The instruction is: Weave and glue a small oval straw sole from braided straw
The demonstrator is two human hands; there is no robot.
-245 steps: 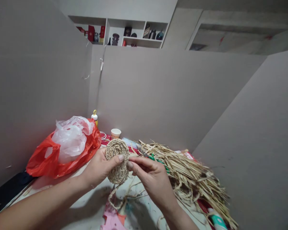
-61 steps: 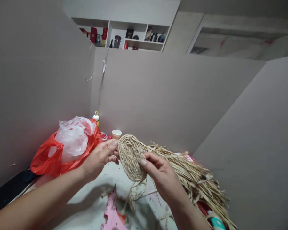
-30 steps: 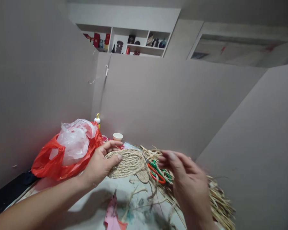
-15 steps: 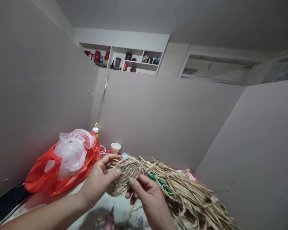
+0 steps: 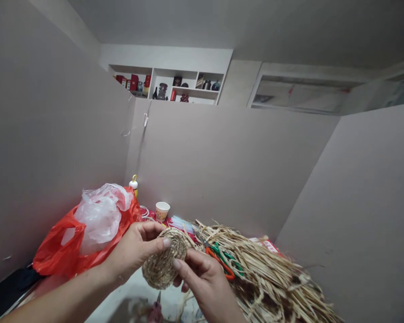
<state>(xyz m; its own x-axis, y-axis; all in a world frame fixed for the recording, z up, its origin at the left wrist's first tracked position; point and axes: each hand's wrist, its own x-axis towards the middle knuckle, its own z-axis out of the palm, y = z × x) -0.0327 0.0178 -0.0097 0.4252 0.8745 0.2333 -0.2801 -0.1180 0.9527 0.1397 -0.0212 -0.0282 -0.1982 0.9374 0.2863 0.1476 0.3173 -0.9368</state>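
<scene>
A small oval coil of braided straw (image 5: 160, 264) is held up above the table between both hands. My left hand (image 5: 139, 244) pinches its upper left edge, thumb on the near face and fingers behind. On the right side, my right hand (image 5: 204, 276) grips the edge with thumb in front and fingers partly hidden behind. Below the coil, a pinkish tool with a dark pointed tip (image 5: 155, 310) shows in part; its kind I cannot make out. Scissors with orange and green handles (image 5: 224, 262) lie just beyond my right hand, on the straw.
A large heap of dry straw strips (image 5: 272, 269) spreads to the right. On the left sits a red plastic bag (image 5: 59, 244) with a clear bag (image 5: 101, 220) in it. Behind stand a paper cup (image 5: 162, 211), a yellow-and-white bottle (image 5: 133, 184) and pale glue sticks (image 5: 182, 224). Grey partitions enclose the table.
Both hands and the straw coil have moved slightly left and down, and the coil has tilted. More of the scissors and the pale sticks now shows.
</scene>
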